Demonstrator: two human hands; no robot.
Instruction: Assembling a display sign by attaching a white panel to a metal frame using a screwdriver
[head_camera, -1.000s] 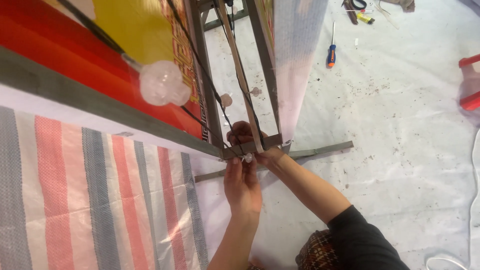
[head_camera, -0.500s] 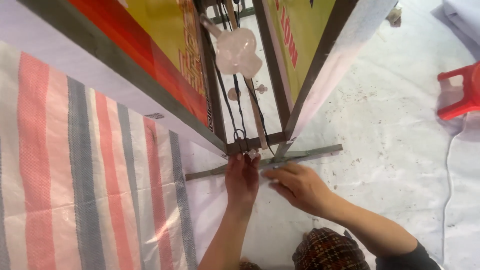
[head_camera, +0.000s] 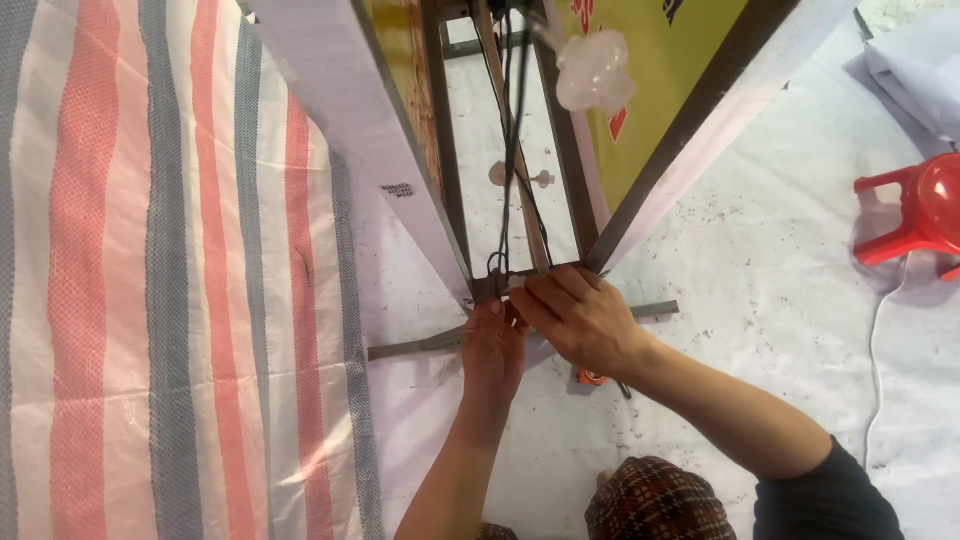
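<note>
A tall metal frame (head_camera: 452, 190) with printed panels stands on a flat cross-shaped foot bar (head_camera: 415, 345). Black cables (head_camera: 508, 150) run down its middle beside a wooden slat (head_camera: 510, 130). My left hand (head_camera: 492, 350) presses its fingertips on the frame's bottom bar (head_camera: 490, 287), where the cables loop. My right hand (head_camera: 580, 318) lies next to it, fingers curled over the same bar by a small white piece. Whether either hand grips anything is hidden. A clear bulb (head_camera: 595, 70) hangs on the cables higher up.
A striped tarpaulin (head_camera: 150, 300) in red, grey and white covers the left. White speckled sheeting (head_camera: 780, 260) covers the floor on the right. A red plastic stool (head_camera: 915, 210) stands at the right edge, with a white cord (head_camera: 880, 360) below it. An orange-handled tool (head_camera: 592, 378) peeks out under my right wrist.
The view has swung left and closer, so the frame now stands more upright in view. My right hand has moved up from the foot bar onto the frame's bottom bar beside my left.
</note>
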